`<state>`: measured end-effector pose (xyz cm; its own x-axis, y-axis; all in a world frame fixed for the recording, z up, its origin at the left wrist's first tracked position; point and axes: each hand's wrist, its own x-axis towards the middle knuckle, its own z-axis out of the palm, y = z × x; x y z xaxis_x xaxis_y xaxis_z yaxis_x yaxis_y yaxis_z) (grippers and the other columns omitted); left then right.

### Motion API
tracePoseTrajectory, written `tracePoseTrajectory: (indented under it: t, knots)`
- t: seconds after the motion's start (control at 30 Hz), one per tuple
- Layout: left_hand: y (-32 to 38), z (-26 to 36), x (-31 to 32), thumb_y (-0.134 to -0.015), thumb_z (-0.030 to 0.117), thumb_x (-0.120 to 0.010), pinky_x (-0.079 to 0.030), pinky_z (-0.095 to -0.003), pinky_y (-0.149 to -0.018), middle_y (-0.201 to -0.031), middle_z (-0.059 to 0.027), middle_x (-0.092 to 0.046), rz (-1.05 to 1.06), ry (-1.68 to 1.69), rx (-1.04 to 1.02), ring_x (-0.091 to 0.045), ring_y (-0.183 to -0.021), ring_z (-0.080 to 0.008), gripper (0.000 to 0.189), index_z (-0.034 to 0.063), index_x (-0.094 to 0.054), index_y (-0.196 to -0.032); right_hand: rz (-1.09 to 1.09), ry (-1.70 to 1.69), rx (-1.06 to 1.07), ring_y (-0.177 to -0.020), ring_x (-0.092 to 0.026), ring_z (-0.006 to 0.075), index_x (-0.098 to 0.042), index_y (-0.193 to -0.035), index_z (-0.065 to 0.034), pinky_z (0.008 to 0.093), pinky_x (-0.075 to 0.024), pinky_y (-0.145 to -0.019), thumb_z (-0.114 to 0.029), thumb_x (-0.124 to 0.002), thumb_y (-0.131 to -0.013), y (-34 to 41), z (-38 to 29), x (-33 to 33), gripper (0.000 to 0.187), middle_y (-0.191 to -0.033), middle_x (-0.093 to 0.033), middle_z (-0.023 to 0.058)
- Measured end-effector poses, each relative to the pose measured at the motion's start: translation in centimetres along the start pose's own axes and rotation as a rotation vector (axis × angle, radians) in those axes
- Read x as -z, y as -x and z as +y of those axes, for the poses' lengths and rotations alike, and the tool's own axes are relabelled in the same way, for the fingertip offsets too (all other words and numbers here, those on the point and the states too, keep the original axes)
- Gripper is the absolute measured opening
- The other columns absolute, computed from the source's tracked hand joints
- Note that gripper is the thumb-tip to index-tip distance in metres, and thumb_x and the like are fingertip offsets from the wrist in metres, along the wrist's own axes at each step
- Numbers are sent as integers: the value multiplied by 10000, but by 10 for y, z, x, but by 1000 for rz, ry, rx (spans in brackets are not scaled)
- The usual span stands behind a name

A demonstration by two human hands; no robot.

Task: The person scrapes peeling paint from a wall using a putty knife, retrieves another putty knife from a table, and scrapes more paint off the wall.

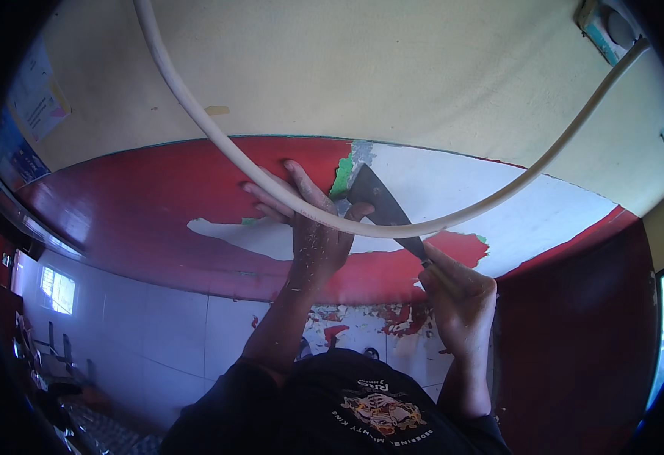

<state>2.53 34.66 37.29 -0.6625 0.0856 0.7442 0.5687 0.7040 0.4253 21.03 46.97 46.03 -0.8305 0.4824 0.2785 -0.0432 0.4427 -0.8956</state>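
My right hand (460, 296) grips the handle of a broad metal paint scraper (386, 199). The blade slants up and to the left, its front edge by a strip of green paint (342, 173) bordering the red paint (286, 153). Spread flat on the wall's red part, my left hand (320, 227) has paint flecks on its back and wrist. Its thumb overlaps the blade's edge; whether it presses there I cannot tell. Right of the blade is a bare white patch (468, 176). Another white strip (235, 236) runs behind my left wrist.
A pale cable or hose (389, 230) loops in front of the wall, crossing before my left hand and the scraper. Red and white paint flakes (406, 318) litter the tiled floor (161, 330) at the wall's foot. A dark red panel (571, 341) stands at right.
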Motion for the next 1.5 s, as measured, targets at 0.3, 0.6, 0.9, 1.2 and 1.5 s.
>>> tracePoseTrajectory:
  t: [0.3, 0.6, 0.9, 1.2, 1.5]
  knots:
    - [2, 4, 8, -813, 570, -784, 130, -834, -979, -1506, -500, 167, -100, 158, 72, 360, -1300, -699, 1335, -134, 84, -1543, -22, -97, -69, -969, -669, 101, -667, -1228, 102, 257, -522, -868, 22, -691, -885, 2, 3, -2, 353, -1072, -756, 161]
    - [14, -19, 11, -806, 795, -593, -35, -753, -1108, -1603, -403, 81, -57, -135, -57, 143, -1462, -618, 1206, -20, -168, -1587, -169, -21, -164, -817, -579, 65, -578, -1372, 72, 253, -501, -762, -82, -620, -971, 8, 37, -8, 431, -858, -670, 34]
    - [20, -25, 14, -725, 830, -663, -7, -783, -1078, -1590, -391, 194, -8, 25, 66, 218, -1435, -628, 1241, 134, -174, -1628, -282, -199, 26, -812, -484, 48, -510, -1441, 57, 218, -446, -732, -85, -574, -1029, 6, 70, -28, 441, -876, -620, 20]
    - [21, -32, 6, -712, 831, -675, 31, -801, -1055, -1552, -416, 266, -61, 5, 97, 296, -1401, -631, 1275, 124, -140, -1629, -276, -111, 29, -936, -537, 67, -482, -1451, 65, 242, -469, -870, -33, -554, -1028, 8, 76, -37, 440, -1131, -710, 126]
    - [17, -21, 13, -753, 779, -677, 70, -767, -1075, -1533, -418, 296, -122, -12, 134, 332, -1400, -596, 1241, 100, -88, -1609, -266, -68, -17, -888, -513, 61, -505, -1454, 22, 226, -457, -858, -9, -563, -1014, 3, 64, -33, 445, -973, -691, 87]
